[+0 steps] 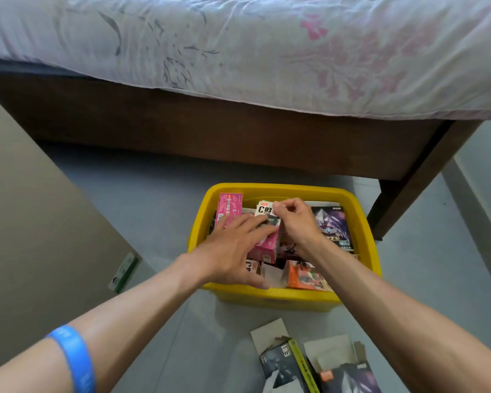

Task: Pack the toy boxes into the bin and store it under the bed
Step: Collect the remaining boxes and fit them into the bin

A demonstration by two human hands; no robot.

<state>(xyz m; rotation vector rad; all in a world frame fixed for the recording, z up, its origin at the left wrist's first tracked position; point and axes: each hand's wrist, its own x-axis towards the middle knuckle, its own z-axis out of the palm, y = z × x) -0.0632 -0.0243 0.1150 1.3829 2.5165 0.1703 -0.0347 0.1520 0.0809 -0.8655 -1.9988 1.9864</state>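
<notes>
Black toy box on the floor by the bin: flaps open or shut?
Open. The black toy box lies outside the yellow plastic bin, end flaps splayed.
</notes>
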